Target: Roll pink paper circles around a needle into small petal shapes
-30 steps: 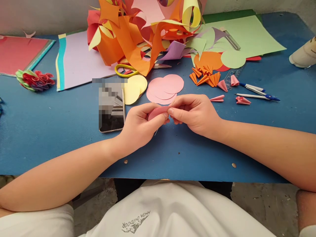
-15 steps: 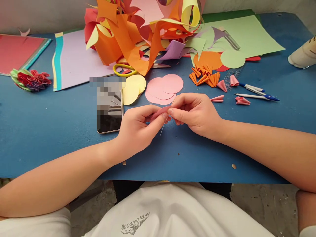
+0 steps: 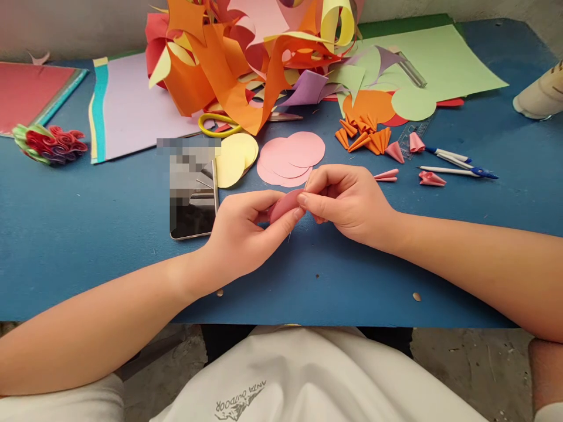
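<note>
A curved pink paper piece (image 3: 285, 206) is pinched in my left hand (image 3: 250, 231), between thumb and fingers. My right hand (image 3: 347, 196) closes its thumb and forefinger on the right end of the same paper. A thin needle-like stick shows faintly below the fingertips; most of it is hidden. Just behind my hands lie overlapping pink paper circles (image 3: 292, 155). Yellow circles (image 3: 235, 158) are to their left, beside a phone (image 3: 191, 217). Small orange paper cones (image 3: 365, 135) and pink cones (image 3: 431, 178) lie to the right.
Curly paper scraps (image 3: 246, 64) pile up at the back, over yellow-handled scissors (image 3: 220, 125). A rolled-paper flower bundle (image 3: 53, 143) sits at left, near a lilac sheet (image 3: 145, 105). Pens (image 3: 453, 170), green paper (image 3: 466, 70) and a cup (image 3: 541, 97) are at right on the blue table (image 3: 109, 217).
The pink paper has tilted and more of its face shows between my hands. Less of the thin stick is visible below my fingers. The camera view has shifted slightly.
</note>
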{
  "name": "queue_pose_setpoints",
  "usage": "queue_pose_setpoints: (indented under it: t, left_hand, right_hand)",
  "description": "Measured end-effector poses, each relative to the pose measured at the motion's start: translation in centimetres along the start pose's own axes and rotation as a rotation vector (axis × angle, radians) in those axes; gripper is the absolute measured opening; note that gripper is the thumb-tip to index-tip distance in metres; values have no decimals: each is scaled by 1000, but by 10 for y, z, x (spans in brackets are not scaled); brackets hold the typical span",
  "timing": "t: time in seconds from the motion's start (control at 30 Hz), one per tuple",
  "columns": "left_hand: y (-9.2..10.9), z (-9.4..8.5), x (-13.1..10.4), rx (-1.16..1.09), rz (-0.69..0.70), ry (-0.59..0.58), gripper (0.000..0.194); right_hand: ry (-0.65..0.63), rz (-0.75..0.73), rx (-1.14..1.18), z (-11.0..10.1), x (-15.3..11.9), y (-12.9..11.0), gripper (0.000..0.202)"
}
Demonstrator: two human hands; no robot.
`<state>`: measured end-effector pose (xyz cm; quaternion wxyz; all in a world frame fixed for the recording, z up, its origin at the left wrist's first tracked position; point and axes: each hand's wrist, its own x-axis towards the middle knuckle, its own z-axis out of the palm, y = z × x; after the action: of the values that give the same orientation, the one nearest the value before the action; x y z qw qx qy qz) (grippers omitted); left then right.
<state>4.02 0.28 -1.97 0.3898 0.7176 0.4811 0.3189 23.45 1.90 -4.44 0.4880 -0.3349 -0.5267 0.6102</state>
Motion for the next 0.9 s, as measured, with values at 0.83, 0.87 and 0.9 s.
queue_pose_setpoints:
  t: [0.83,0.87,0.9]
  left_hand:
    - [-4,-1,4,-183,-36,-77,19]
    - [-4,-1,3,-179,-30,-84,20]
    - [-4,-2,3,-171,-22,-93,21]
  right_hand:
    - [0,49,-21,2,0,-4,37]
    - [-5,51,-12,2,0,-4,37]
    - [-7,57,-4,2,0,-4,38]
